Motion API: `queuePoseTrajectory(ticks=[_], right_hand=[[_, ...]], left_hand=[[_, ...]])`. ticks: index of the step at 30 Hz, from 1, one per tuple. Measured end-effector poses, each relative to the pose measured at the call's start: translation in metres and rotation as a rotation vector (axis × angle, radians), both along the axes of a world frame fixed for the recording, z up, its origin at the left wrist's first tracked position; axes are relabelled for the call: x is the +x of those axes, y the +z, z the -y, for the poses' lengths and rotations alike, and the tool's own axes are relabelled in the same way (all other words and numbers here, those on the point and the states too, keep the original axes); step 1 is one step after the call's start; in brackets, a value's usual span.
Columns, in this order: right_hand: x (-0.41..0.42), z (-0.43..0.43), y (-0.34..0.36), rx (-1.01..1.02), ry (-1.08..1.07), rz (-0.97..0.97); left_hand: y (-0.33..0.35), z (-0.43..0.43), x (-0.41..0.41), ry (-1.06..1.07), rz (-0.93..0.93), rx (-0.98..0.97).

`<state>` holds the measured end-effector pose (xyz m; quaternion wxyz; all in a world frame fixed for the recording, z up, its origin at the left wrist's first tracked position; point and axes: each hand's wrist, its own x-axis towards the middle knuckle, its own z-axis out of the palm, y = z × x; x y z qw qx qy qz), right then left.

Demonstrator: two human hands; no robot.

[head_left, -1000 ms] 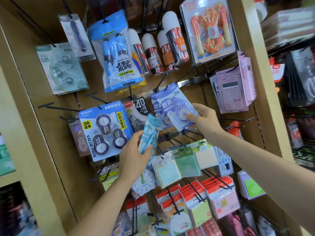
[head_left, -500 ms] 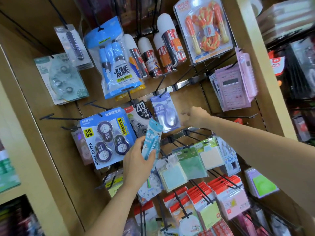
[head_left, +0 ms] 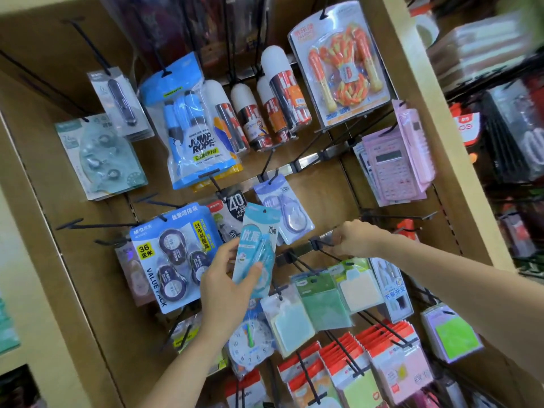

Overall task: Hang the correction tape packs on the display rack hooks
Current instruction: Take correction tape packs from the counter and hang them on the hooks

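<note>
Lower now, my right hand (head_left: 356,238) off the hung purple "30m" pack (head_left: 284,209) — grip curled on the rail (head_left: 322,237), my left hand (head_left: 226,287), grip pinching a teal "30m" pack (head_left: 257,245).

Teal pack: your left hand (head_left: 226,287) covers the lower end of the teal correction tape pack (head_left: 259,245); its small print is too blurred to read.
Purple pack: the purple correction tape pack (head_left: 284,207) has its lower left corner behind the teal one.
Right hand: your right hand (head_left: 357,238) hides its own fingertips at the rail (head_left: 300,248); what they hold cannot be told.
Clock card: the clock card (head_left: 250,346) has its top behind your left hand.
Side shelves: the side shelves (head_left: 500,83) are smeared by blur.
Bottom row: the red-topped packs (head_left: 347,375) are cut off by the lower edge.
</note>
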<state>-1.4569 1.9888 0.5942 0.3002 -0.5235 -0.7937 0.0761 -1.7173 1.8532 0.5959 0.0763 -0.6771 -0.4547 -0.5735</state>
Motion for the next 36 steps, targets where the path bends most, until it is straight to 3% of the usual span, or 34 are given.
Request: queuePoseTrajectory(ticks=[7, 12, 29, 36], right_hand=[[0.003, -0.005, -0.004, 0.055, -0.017, 0.04], [0.004, -0.006, -0.004, 0.071, -0.022, 0.053], [0.005, -0.01, -0.007, 0.101, -0.015, 0.05], [0.005, -0.015, -0.007, 0.096, -0.009, 0.038]], left_hand=[[0.054, -0.013, 0.031, -0.197, 0.098, 0.041], [0.068, -0.033, 0.045, -0.258, 0.128, -0.031], [0.034, -0.038, 0.046, -0.235, 0.093, 0.045], [0.046, -0.052, 0.05, -0.191, 0.165, 0.047]])
